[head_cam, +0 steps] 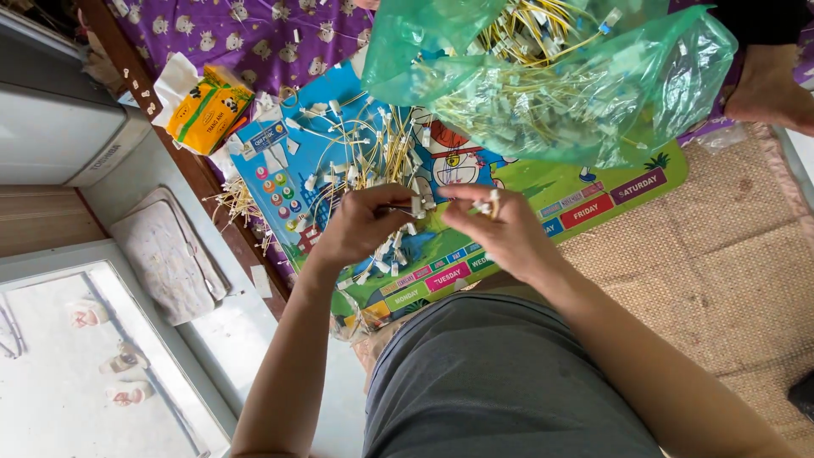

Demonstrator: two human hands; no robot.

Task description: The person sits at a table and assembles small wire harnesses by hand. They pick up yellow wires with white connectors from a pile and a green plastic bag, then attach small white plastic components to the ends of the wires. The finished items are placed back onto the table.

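We see a woven straw mat (729, 254) at right, purple patterned cloth (246, 38) up top, pale floor (246, 339) w/ daylight at left.

Left hand (360, 222) and right hand (502, 227) pinching thin yellow wires with white plastic connectors (415, 206), above colourful cartoon mat (593, 191), green plastic bag (551, 76) at its far edge

the green plastic bag (551, 76) runs off the top edge, so its mouth is out of view. the small white connector (416, 206) pinched in the left hand (360, 222) is mostly covered by fingertips; its shape is unclear. what the right hand (500, 229) grips is too small to tell. a bare foot (767, 89) at the right edge is cut off. the wires (365, 153) heaped on the colourful mat (593, 199) blur together.
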